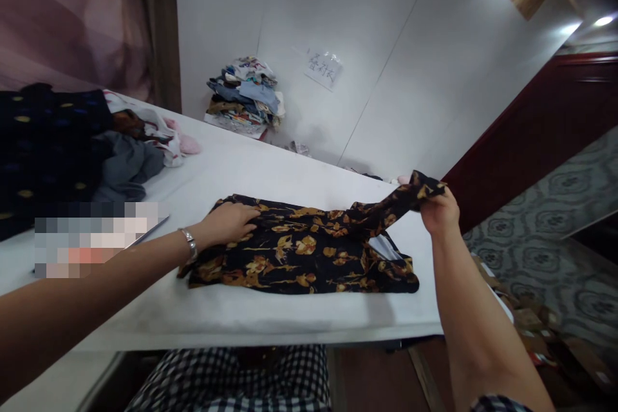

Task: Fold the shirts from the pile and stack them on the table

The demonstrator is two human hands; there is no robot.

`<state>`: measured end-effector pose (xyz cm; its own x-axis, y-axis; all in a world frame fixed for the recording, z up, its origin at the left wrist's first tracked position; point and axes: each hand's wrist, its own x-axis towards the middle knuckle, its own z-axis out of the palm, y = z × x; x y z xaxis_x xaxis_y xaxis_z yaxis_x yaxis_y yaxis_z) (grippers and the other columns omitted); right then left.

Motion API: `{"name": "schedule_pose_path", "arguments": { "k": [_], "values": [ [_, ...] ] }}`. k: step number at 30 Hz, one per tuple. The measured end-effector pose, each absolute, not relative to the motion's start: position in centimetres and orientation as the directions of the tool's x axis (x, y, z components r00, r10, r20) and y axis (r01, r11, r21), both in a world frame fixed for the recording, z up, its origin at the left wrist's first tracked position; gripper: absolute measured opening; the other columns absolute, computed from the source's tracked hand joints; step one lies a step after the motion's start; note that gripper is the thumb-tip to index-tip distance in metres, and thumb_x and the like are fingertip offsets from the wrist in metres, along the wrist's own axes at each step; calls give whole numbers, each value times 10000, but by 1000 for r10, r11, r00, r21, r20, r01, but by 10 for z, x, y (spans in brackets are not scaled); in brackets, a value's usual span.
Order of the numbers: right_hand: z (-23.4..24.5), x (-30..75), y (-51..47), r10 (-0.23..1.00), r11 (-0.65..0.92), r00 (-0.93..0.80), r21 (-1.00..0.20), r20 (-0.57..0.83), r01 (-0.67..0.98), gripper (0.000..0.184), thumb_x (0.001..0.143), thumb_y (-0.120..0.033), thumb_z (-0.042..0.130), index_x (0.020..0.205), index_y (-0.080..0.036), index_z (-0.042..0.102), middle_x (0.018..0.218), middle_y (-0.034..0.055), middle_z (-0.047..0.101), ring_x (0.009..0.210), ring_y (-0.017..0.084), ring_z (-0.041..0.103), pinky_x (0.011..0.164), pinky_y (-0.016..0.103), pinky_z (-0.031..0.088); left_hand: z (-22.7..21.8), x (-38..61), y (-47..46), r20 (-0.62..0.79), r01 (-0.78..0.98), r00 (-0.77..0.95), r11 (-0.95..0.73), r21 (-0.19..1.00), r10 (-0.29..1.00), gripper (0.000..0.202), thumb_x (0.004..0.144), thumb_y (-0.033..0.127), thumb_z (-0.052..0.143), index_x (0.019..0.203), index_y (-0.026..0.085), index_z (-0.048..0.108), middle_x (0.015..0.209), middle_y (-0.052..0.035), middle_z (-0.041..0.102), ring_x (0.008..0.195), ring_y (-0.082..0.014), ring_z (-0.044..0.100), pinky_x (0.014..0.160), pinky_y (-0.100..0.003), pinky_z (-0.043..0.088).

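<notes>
A black shirt (304, 264) with a gold and brown flower print lies partly folded on the white table (290, 318). My left hand (228, 222), with a silver bracelet at the wrist, rests on the shirt's left end, fingers stretched out over the cloth. At the right, my right hand (440, 209) is closed on the end of a shirt sleeve (386, 211). The sleeve is pulled up off the table and slants toward the upper right. A pale patch (385, 248) shows in a gap near the shirt's right end.
On the table's left lie a dark patterned garment (48, 148), a grey garment (130, 164) and other crumpled clothes. A tall pile of clothes (248, 93) stands behind the table against the white wall. A handwritten paper sign (323, 71) hangs there. Boxes (574, 354) stand at the lower right.
</notes>
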<state>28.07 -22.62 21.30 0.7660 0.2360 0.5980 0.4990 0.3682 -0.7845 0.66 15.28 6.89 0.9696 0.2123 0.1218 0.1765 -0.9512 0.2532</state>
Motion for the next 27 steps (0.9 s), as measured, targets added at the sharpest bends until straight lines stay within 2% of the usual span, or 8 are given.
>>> {"name": "schedule_pose_path", "arguments": {
  "k": [3,6,9,12,16,20,22,27],
  "values": [
    [227,241,-184,359,147,586,-664,727,733,152,679,-147,610,772,-242,683,811,-42,676,791,146,627,822,312,501,92,16,139,132,160,955,-834,529,266,487,851,542,448,1208,267,633,1222,-41,668,1106,-242,609,979,-348,444],
    [213,175,-139,724,-26,266,-361,636,932,155,769,-168,567,790,-260,691,763,-25,678,824,172,622,855,321,477,112,19,118,82,76,956,-511,856,281,668,875,662,281,1360,258,501,1311,-61,618,1126,-228,609,948,-344,487],
    [173,120,-113,932,114,-83,-69,352,991,202,824,-164,530,829,-276,698,878,-1,714,962,196,615,985,370,407,116,10,99,-2,42,980,-195,980,199,816,857,698,15,1459,259,348,1372,-91,567,1150,-243,604,900,-374,523],
    [133,116,-116,952,236,-226,-27,206,971,200,859,-201,527,939,-268,698,1077,18,709,1120,199,575,1067,416,339,99,-8,95,-143,145,975,-1,989,171,854,848,685,-30,1486,212,284,1413,-119,520,1221,-249,561,922,-368,519],
    [111,188,-149,925,-101,183,-249,333,963,297,867,-162,470,1038,-246,698,1108,42,711,1089,182,617,998,382,437,66,-27,107,-238,240,950,11,971,204,705,897,624,172,1460,226,316,1479,-139,431,1276,-253,515,941,-378,516],
    [107,274,-181,588,-693,782,-371,204,618,413,847,-131,443,1195,-206,654,1238,65,660,1135,189,611,1005,323,450,53,-43,108,-219,315,896,-206,926,387,694,765,614,504,1354,248,467,1391,-126,543,1220,-282,561,954,-391,512],
    [102,300,-187,497,-783,853,-344,157,519,478,821,-103,455,1269,-167,609,1288,89,628,1184,206,584,1026,312,431,51,-54,97,-151,343,889,-409,846,433,740,677,634,574,1321,274,517,1273,-104,638,1155,-302,605,945,-422,520],
    [79,325,-169,488,-821,870,-298,77,487,598,791,-101,514,1381,-202,505,1345,72,588,1164,211,596,985,287,450,33,-79,60,139,263,904,-781,566,405,684,545,675,624,1174,407,643,1275,-39,639,1186,-351,577,1029,-497,462]
  ]
}}
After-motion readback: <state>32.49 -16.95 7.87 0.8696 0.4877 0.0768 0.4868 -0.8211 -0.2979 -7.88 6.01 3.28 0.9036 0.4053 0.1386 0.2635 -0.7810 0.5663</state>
